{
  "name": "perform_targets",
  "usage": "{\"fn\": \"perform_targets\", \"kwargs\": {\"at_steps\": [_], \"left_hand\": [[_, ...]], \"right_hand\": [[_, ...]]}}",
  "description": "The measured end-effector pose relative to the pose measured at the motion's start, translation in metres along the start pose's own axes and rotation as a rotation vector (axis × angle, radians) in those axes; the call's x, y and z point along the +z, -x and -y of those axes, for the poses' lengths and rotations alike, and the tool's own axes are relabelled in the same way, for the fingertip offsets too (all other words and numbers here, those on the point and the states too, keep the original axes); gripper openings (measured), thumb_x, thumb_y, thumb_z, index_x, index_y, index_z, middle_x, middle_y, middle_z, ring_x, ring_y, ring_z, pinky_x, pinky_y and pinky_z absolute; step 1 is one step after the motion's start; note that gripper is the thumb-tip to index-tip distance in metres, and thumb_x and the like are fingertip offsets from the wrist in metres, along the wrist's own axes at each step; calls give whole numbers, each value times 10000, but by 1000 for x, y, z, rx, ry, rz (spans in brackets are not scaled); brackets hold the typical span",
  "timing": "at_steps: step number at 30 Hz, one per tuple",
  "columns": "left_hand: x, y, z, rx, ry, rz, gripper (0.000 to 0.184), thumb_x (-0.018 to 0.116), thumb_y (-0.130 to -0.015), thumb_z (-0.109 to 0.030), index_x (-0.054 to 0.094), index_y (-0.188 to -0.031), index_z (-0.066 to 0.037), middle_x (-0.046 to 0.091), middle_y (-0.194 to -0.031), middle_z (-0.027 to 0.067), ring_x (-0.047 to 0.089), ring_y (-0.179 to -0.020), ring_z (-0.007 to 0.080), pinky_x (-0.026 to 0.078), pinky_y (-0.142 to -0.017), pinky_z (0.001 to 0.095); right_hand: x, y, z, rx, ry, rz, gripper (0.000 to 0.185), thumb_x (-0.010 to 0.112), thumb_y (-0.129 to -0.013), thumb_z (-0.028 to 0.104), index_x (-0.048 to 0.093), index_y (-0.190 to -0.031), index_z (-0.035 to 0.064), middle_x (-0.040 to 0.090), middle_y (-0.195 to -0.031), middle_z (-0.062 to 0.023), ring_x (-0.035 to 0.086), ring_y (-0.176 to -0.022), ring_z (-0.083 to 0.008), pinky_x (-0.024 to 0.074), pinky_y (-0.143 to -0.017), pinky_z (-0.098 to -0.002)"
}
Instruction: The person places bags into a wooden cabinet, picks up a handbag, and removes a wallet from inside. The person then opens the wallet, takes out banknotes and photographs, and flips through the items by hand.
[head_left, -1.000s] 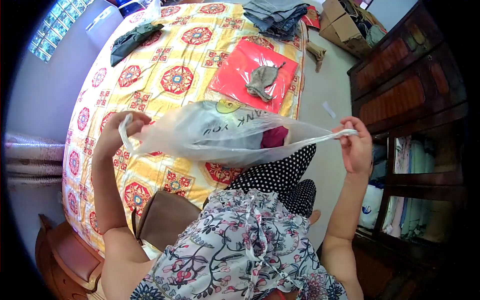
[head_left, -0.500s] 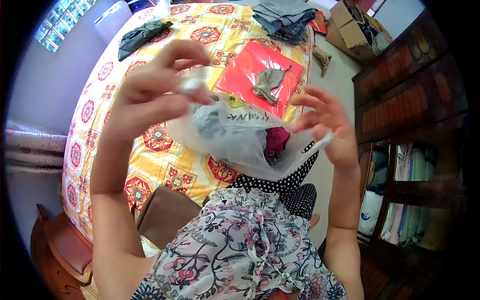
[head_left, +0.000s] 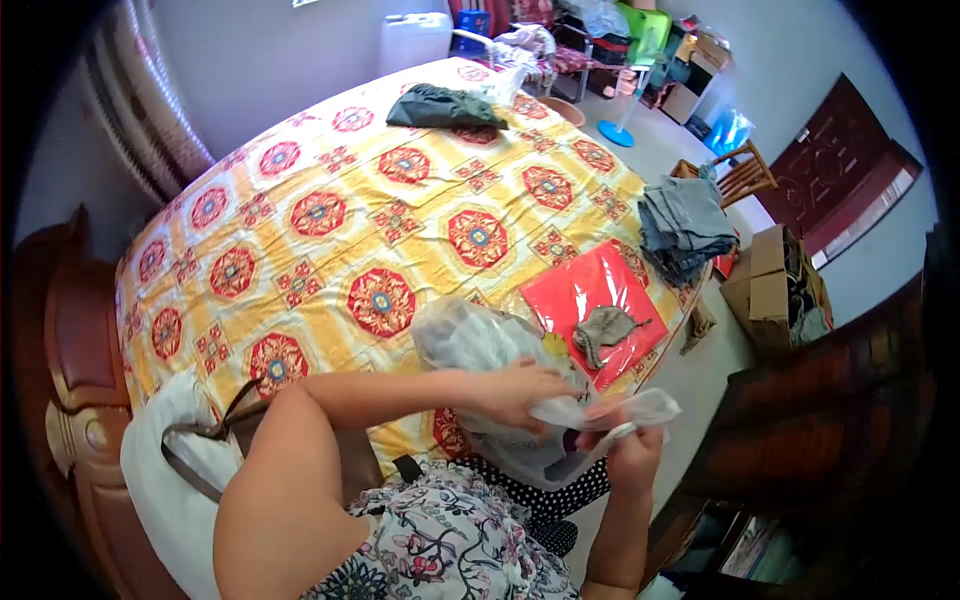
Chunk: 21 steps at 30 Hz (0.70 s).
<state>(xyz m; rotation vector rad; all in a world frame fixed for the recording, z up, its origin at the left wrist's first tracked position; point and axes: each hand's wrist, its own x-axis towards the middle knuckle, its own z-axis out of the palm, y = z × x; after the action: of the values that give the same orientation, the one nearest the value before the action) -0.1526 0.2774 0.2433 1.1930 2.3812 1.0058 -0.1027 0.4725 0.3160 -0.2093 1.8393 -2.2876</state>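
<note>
A translucent plastic bag with clothes inside rests at the bed's near edge, against my lap. My left hand is closed on the bag's upper part, by one handle. Close to its right, my right hand is closed round the other handle, which loops over its fingers. The two handles meet between my hands. Just beyond the bag lies a red package in clear plastic, with a grey-brown knitted item on top.
Folded jeans lie at the bed's right edge, a dark green garment at its far side. An open cardboard box stands on the floor at right. A brown bag is beside me; dark wooden cabinets stand at right.
My hands have come together from far apart, bringing the bag's handles to meet. The view has swung, showing more of the room's far end with chairs and a door.
</note>
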Motion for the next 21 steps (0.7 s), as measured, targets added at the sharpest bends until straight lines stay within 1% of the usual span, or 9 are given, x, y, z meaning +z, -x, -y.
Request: {"fn": "perform_targets", "kwargs": {"at_steps": [1, 4, 5, 7, 10, 12, 14, 17, 21], "left_hand": [[18, 0, 19, -66, 181, 94, 608, 642, -689, -228, 402, -1213, -36, 428, -1212, 171, 341, -1195, 270, 227, -999, 412], [34, 27, 36, -213, 605, -522, 345, 500, -797, -149, 490, -1118, -23, 578, -930, 115, 538, -919, 227, 397, -838, 354], [30, 35, 46, -298, 1250, -524, 259, 475, -823, -199, 558, -1009, -40, 575, -767, 83, 560, -724, 202, 437, -711, 342], [26, 27, 39, -595, 1058, -726, 217, 501, -790, -185, 571, -935, -41, 566, -715, 86, 552, -684, 178, 452, -641, 344], [57, -9, -3, -322, 347, -619, 289, 536, -664, -109, 536, -948, -57, 567, -750, 196, 567, -777, 311, 441, -683, 389], [62, -19, -35, -230, 170, -275, 467, 559, -643, -114, 423, -1089, -96, 563, -721, 194, 568, -691, 349, 437, -574, 441], [89, -24, -48, 88, 364, -275, 446, 565, -670, -145, 404, -1084, -106, 548, -667, 174, 550, -612, 356, 420, -524, 448], [73, -6, -66, -5, 285, -61, 407, 563, -686, -158, 422, -1061, -84, 551, -718, 171, 544, -653, 348, 429, -568, 414], [58, 2, -36, 279, 701, 127, 325, 557, -697, -147, 465, -973, -4, 555, -782, 105, 536, -748, 212, 425, -661, 339]], "right_hand": [[5, 3, -1, 30, 94, 70, 236, 449, -873, 183, 555, -911, -25, 585, -788, -99, 566, -614, -145, 466, -546, -251], [4, 14, 4, -2, 163, 186, 307, 446, -873, 228, 522, -1007, -37, 580, -896, -126, 576, -734, -174, 468, -643, -285], [4, 21, 10, -83, 222, 100, 311, 452, -867, 239, 532, -990, -35, 582, -895, -128, 574, -746, -184, 462, -657, -300], [0, 36, 29, -180, 400, 120, 331, 467, -849, 270, 558, -943, -34, 593, -876, -128, 571, -734, -202, 452, -666, -323], [26, 59, 40, -92, 297, 442, 300, 467, -847, 244, 570, -924, -27, 600, -814, -120, 571, -696, -190, 450, -650, -303], [42, 49, 44, 48, 419, 563, 286, 465, -845, 231, 568, -921, -25, 600, -787, -116, 571, -681, -184, 450, -639, -295], [49, 30, 41, 187, 514, 547, 232, 442, -845, 171, 565, -896, -20, 590, -730, -120, 569, -657, -176, 452, -616, -285], [21, -3, 27, 212, 300, 217, 209, 443, -805, 92, 539, -905, -63, 575, -763, -123, 554, -660, -184, 454, -620, -290], [20, -31, 13, 262, 337, 169, 240, 405, -765, 40, 539, -942, -53, 576, -794, -123, 557, -689, -190, 455, -647, -287]]}}
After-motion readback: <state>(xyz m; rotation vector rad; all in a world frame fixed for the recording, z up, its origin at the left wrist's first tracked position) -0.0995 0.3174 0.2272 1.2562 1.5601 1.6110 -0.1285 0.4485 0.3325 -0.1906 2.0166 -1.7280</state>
